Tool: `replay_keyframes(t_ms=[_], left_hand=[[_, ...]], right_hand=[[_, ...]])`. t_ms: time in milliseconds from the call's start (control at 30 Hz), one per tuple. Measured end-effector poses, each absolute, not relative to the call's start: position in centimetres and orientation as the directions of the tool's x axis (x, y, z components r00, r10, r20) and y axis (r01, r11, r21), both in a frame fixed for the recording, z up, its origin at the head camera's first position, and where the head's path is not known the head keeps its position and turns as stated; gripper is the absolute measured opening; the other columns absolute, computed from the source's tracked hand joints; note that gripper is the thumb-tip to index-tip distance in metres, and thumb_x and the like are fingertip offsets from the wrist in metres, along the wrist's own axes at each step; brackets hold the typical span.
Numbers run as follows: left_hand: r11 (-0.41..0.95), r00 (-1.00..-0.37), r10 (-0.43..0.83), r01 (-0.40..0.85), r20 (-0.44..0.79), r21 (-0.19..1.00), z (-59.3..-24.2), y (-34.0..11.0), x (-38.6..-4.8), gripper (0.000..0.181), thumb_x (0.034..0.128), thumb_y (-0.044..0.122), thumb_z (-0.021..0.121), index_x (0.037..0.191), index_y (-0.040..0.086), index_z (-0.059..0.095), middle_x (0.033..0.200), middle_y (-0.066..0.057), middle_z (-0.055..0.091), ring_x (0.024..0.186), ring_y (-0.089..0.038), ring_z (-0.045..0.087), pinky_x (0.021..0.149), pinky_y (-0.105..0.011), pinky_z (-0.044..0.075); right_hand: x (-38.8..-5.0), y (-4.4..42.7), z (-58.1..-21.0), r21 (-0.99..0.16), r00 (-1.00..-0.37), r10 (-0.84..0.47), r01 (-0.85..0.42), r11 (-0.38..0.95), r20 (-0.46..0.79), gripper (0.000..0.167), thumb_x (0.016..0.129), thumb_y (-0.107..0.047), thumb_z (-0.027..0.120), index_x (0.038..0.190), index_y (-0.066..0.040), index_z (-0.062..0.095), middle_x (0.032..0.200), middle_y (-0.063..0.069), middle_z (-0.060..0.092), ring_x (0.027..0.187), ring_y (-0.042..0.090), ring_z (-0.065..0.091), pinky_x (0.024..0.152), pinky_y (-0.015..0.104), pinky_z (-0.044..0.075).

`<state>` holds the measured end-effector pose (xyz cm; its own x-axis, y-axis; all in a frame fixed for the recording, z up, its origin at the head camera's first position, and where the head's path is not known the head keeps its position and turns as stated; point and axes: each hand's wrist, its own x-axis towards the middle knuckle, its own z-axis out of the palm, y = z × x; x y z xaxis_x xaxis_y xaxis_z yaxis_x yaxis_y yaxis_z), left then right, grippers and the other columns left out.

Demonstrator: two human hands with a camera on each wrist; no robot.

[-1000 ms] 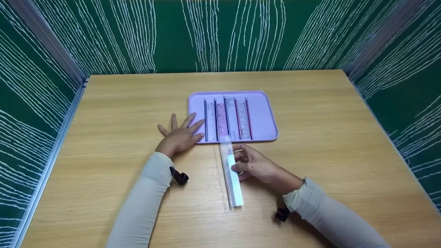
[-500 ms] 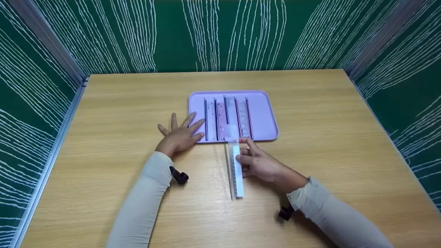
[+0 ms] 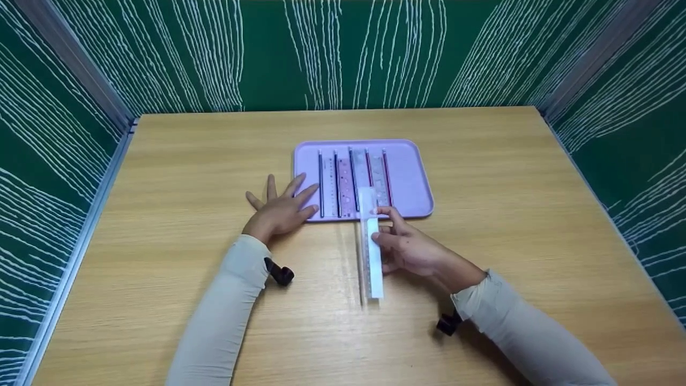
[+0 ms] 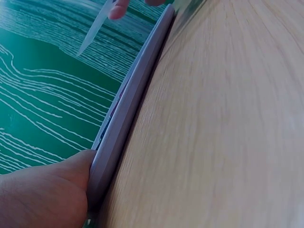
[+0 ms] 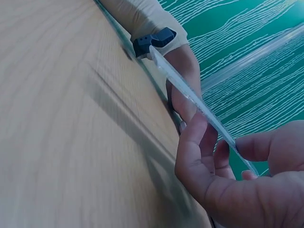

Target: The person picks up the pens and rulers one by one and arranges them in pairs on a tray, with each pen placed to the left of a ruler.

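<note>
My right hand pinches a clear plastic ruler between thumb and fingers. The ruler is tilted above the table, its far end overlapping the front rim of a purple tray. In the right wrist view the ruler appears edge-on, the thumb on one side and fingers on the other. With fingers spread, my left hand rests on the tray's left front corner. On the tray lie several pencils, a dark one leftmost and a red one rightmost. Between them lie a pink ruler and several clear ones.
The wooden table extends around the tray on all sides. Green walls with white streaks enclose its back and sides. Each sleeve carries a small black wrist camera, such as the left one.
My right hand has carried the clear ruler forward and slightly right, so its far end now reaches over the tray. The left hand stays in place.
</note>
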<state>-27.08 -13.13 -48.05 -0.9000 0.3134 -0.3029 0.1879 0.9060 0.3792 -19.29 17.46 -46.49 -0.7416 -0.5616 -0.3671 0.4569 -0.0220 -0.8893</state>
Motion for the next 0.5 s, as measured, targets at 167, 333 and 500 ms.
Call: replay_keyframes(t_ms=[167, 333, 500], left_hand=[[0.911, -0.894, 0.310, 0.183, -0.323, 0.368, -48.2, -13.3, -27.0, 0.060, 0.1019, 0.068, 0.033, 0.157, 0.058, 0.012, 0.171, 0.019, -0.013, 0.150, -0.051, -0.029, 0.095, -0.089, -0.022], [0.912, -0.892, 0.310, 0.181, -0.329, 0.369, -48.1, -13.2, -27.1, 0.061, 0.1014, 0.069, 0.034, 0.157, 0.059, 0.011, 0.171, 0.019, -0.012, 0.150, -0.050, -0.029, 0.095, -0.088, -0.022], [0.910, -0.894, 0.308, 0.177, -0.325, 0.376, -47.9, -13.1, -27.2, 0.060, 0.1016, 0.069, 0.034, 0.157, 0.059, 0.012, 0.171, 0.020, -0.012, 0.149, -0.050, -0.030, 0.095, -0.088, -0.023]], right_hand=[[-19.6, 17.9, -46.8, -0.884, -0.737, -0.561, 0.466, -0.018, -0.377, 0.050, 0.106, -0.011, 0.047, 0.146, -0.030, 0.023, 0.136, 0.020, 0.046, 0.111, 0.034, 0.062, 0.086, 0.055, 0.058], [-20.3, 18.6, -46.2, -0.891, -0.751, -0.548, 0.454, -0.022, -0.369, 0.049, 0.106, -0.011, 0.048, 0.145, -0.029, 0.023, 0.134, 0.021, 0.047, 0.110, 0.032, 0.062, 0.087, 0.054, 0.057], [-21.5, 19.5, -44.9, -0.903, -0.776, -0.519, 0.429, -0.016, -0.359, 0.045, 0.106, -0.013, 0.049, 0.138, -0.030, 0.024, 0.124, 0.014, 0.050, 0.103, 0.027, 0.065, 0.085, 0.050, 0.057]])
